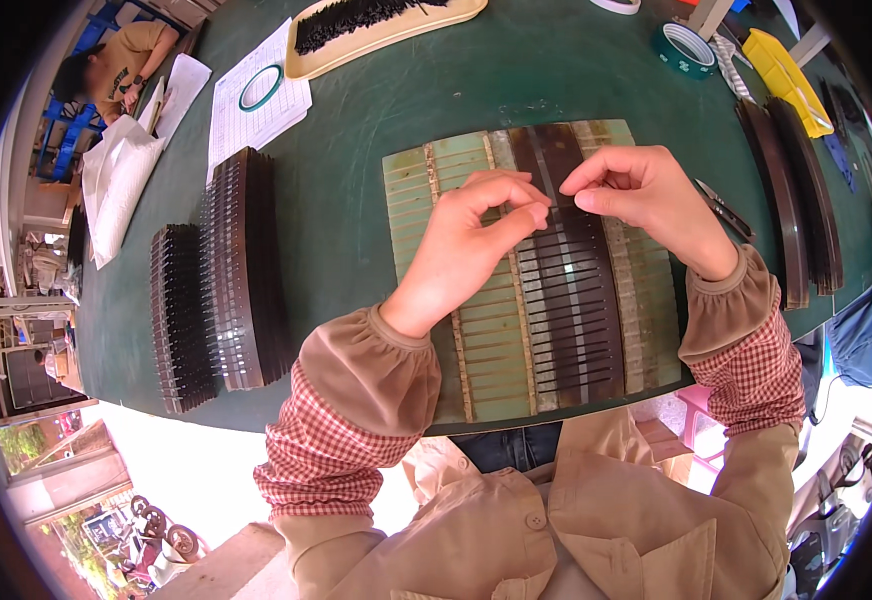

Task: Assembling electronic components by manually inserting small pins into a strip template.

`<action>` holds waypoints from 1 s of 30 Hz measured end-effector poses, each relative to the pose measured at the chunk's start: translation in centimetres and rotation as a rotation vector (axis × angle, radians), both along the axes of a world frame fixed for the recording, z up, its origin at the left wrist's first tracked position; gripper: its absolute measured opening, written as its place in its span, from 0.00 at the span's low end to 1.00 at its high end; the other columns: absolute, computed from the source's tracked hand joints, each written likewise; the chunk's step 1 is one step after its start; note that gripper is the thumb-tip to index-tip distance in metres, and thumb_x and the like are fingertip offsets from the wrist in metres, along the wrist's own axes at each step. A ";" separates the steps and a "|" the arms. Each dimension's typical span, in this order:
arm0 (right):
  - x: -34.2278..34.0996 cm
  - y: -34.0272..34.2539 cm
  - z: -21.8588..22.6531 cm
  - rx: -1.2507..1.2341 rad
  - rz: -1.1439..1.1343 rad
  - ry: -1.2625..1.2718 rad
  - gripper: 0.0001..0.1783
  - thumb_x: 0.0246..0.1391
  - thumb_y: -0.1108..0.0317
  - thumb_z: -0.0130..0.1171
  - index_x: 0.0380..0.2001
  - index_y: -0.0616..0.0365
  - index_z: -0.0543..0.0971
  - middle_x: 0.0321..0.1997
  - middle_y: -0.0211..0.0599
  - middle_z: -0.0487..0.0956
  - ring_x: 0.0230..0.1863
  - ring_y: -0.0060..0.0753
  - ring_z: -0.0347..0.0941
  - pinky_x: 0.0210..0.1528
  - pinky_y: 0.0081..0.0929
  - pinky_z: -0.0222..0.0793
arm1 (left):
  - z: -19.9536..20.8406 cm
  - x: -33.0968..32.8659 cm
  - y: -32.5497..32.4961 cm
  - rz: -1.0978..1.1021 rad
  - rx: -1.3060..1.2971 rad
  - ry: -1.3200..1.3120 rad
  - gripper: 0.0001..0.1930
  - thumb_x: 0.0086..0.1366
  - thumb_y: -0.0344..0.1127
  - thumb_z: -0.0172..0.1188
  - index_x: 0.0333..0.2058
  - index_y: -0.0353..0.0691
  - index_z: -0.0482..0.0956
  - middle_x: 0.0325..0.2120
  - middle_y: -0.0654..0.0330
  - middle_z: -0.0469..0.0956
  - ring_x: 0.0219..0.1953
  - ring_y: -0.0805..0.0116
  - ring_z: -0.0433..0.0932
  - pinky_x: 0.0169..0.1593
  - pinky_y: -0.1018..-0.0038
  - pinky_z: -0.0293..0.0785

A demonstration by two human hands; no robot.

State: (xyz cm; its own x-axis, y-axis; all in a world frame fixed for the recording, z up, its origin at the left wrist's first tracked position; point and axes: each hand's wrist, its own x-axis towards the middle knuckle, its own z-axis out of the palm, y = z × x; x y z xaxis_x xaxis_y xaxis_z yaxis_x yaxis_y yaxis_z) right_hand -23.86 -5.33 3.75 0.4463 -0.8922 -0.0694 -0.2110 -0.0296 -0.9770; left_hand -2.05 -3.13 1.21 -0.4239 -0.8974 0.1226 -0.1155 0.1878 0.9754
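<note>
My left hand (pixel 461 228) and my right hand (pixel 651 195) face each other above a green slotted board (pixel 481 355). Each has thumb and forefinger pinched together; whatever sits between the fingertips is too small to make out. Beneath them a dark brown strip (pixel 608 335) runs lengthwise along the board. Several thin black pins (pixel 568 345) lie side by side across this strip in its near part, with a pale band crossing over them. Part of the strip's far half is hidden behind my fingers.
Stacked dark strips with pins (pixel 241 270) stand at left, more brown strips (pixel 791 200) at right. Scissors (pixel 724 208) lie beside the board. Farther off are a tray of black pieces (pixel 301 65), a green tape roll (pixel 686 50), a yellow bin (pixel 786 80), papers (pixel 236 125) and another person (pixel 131 60).
</note>
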 end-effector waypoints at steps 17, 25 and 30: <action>0.8 -1.4 -1.7 0.010 0.080 0.147 0.06 0.48 0.78 0.59 0.32 0.64 0.78 0.25 0.29 0.77 0.28 0.18 0.71 0.34 0.19 0.68 | -1.1 1.8 2.4 0.266 -0.387 -0.337 0.07 0.58 0.22 0.56 0.35 0.34 0.77 0.44 0.53 0.76 0.50 0.56 0.72 0.48 0.68 0.70; 1.1 -1.3 -2.1 -0.044 0.083 0.196 0.06 0.47 0.77 0.60 0.32 0.64 0.78 0.22 0.30 0.75 0.27 0.20 0.69 0.31 0.22 0.66 | -1.2 1.8 2.4 0.268 -0.381 -0.344 0.07 0.59 0.22 0.56 0.36 0.35 0.78 0.45 0.54 0.77 0.51 0.59 0.72 0.52 0.68 0.68; 1.4 -0.8 -2.3 -0.196 0.043 0.295 0.08 0.47 0.76 0.59 0.33 0.62 0.78 0.22 0.34 0.75 0.26 0.26 0.71 0.31 0.24 0.67 | -1.3 1.2 2.7 0.157 -0.672 -0.628 0.15 0.53 0.19 0.55 0.41 0.34 0.77 0.51 0.51 0.72 0.55 0.51 0.67 0.54 0.63 0.67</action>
